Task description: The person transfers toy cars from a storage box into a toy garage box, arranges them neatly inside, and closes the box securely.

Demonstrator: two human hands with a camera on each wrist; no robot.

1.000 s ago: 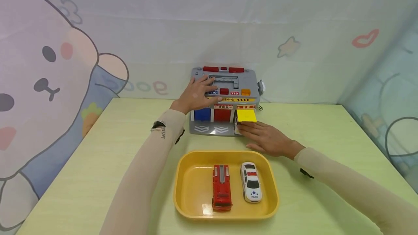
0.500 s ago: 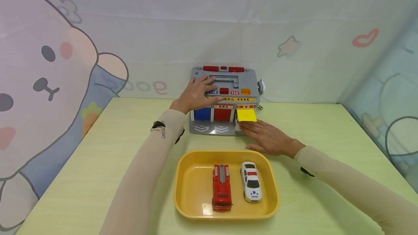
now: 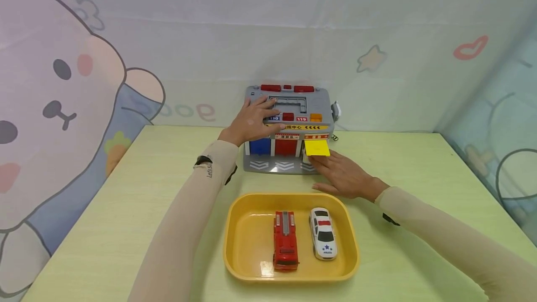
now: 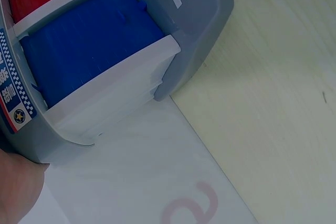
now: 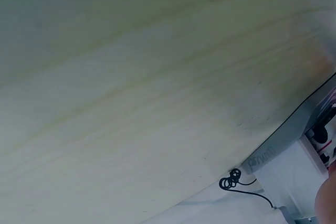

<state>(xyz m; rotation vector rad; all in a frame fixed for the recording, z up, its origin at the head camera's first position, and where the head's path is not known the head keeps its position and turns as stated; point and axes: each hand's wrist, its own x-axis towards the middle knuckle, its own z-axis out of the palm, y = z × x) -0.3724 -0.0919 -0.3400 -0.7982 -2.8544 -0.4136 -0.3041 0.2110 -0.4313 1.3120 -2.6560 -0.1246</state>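
Note:
A grey toy garage (image 3: pixel 320 104) stands at the back of the table, with a blue door (image 3: pixel 260 147), a red door (image 3: pixel 286 147) and a raised yellow door flap (image 3: pixel 316 148). My left hand (image 3: pixel 251 122) rests on its roof, fingers spread. My right hand (image 3: pixel 346 177) reaches under the yellow flap, fingers extended and their tips hidden. Beside those fingers, a small white toy vehicle (image 3: pixel 306 156) shows at the bay's opening, mostly hidden. In the right wrist view a dark wheel (image 5: pixel 320 132) shows in the bay near a bit of my hand.
A yellow tray (image 3: pixel 230 246) sits in front of the garage. In it lie a red toy fire truck (image 3: pixel 285 246) and a white toy police car (image 3: pixel 324 234). A thin black coiled cord (image 5: pixel 231 181) hangs by the garage's side. A printed cloth (image 3: pixel 289 50) stands behind.
My right hand has slid slightly further in under the yellow flap, and the white toy vehicle has gone deeper into the bay. My left hand has stayed on the roof.

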